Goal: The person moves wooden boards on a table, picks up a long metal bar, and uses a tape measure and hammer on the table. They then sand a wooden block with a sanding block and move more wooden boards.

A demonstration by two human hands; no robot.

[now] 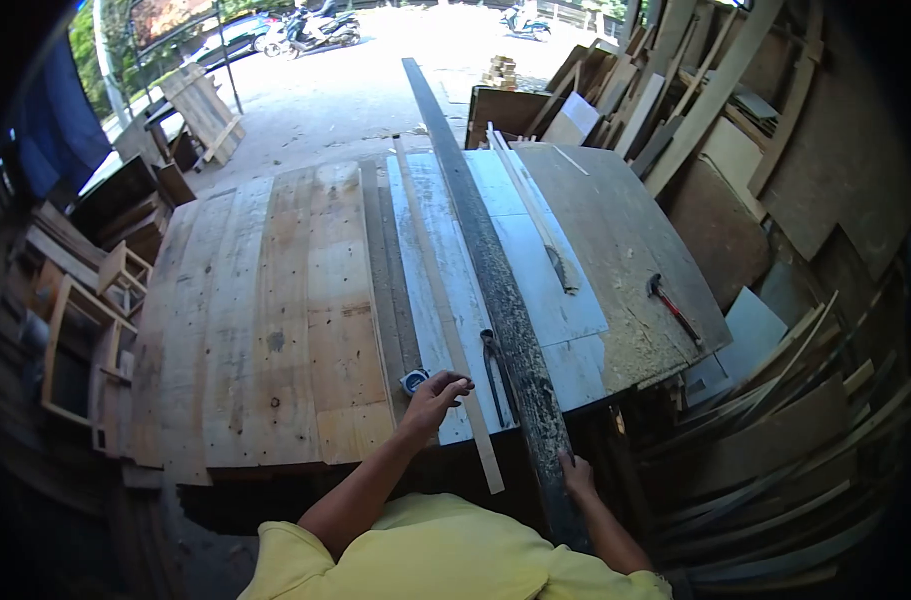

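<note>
Beam point(490, 250) in the head view: long, straight and squared, dark grey to black, with a rough face flecked with pale dust, laid lengthwise over the worktop and overhanging near and far. Fingers of the right hand point(575, 475) closed on its right edge at the near end, undersides hidden. Fingers of the left hand point(437, 396) loosely curled above the narrow wooden strip point(440, 290), beside the tape measure point(413, 381); impossible to tell whether anything small is pinched there. Dark metal pincers point(496, 370) just left of the dark timber, on smooth bluish-white board point(575, 365). Farther left, broad pale planks point(275, 320) with knots and small dark spots. To the right, brown sheet point(615, 200) strewn with crumbly sawdust point(630, 345), bearing a red-handled hammer point(675, 310). At far left, boxlike wooden frames point(80, 350), open-sided.
</note>
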